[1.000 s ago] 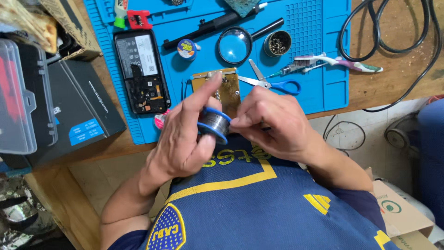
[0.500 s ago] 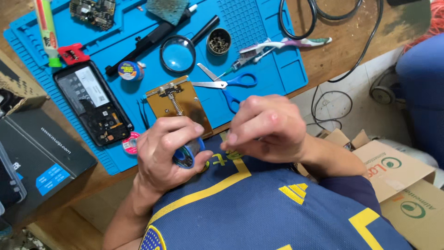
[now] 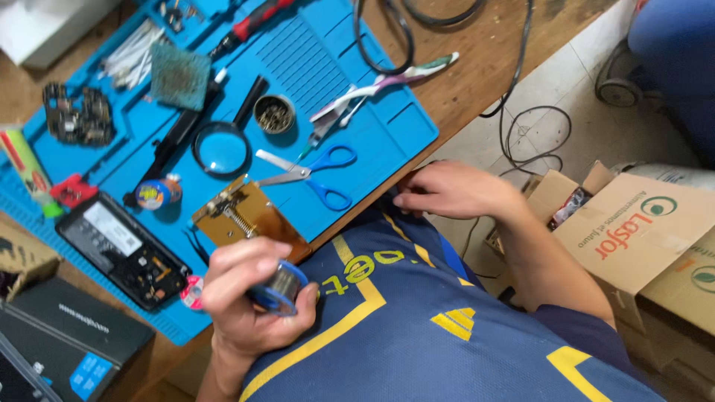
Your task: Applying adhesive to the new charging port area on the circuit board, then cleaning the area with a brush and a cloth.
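One blue ridged silicone work mat (image 3: 357, 74) is covering the worn wooden bench (image 3: 462, 82), beyond the grip; tiled floor and a brown cardboard box (image 3: 640, 223) are lying off to the right. The left hand (image 3: 249, 298) is clasping a small blue spool of grey solder wire (image 3: 279, 286) against the chest. The right hand (image 3: 450, 190), fingers loosely curled and holding nothing, is touching the bench edge. Just above the spool are lying one brass clamp plate (image 3: 249, 219), one pair of blue-handled scissors (image 3: 309, 175) and one black-rimmed magnifier (image 3: 221, 149).
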